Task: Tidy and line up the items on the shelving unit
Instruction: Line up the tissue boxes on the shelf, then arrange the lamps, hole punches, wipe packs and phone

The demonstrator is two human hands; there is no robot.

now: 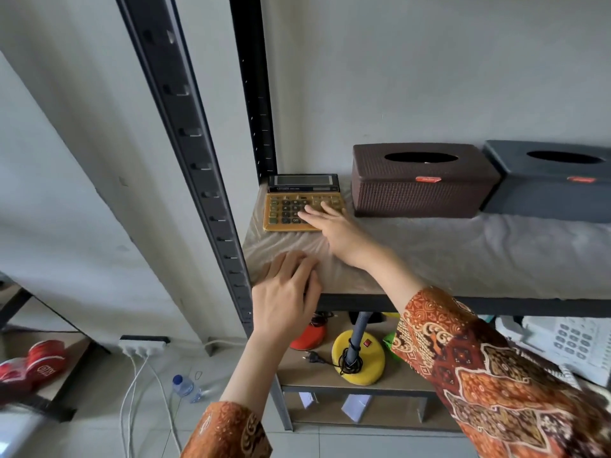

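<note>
Nearest the lens: patterned orange-brown sleeves on both forearms. Left hand lies palm down at the front left corner of the upper shelf, fingers straight and together, flat on the wrinkled pale plastic covering the board; it has hold of nothing. Right hand reaches further in, fingers extended and resting on the keypad at the right side of the yellow calculator; no curl round it, just contact from above.

Calculator sits at the back left of the shelf, display toward the wall, near the black upright. Just right of it, a brown woven tissue box; beside that, touching or nearly so, a grey tissue box, cut by the frame edge.

Lower shelf: yellow lamp base with cord wound round its stem, a red object, a white telephone. On the floor: water bottle, power strip.
</note>
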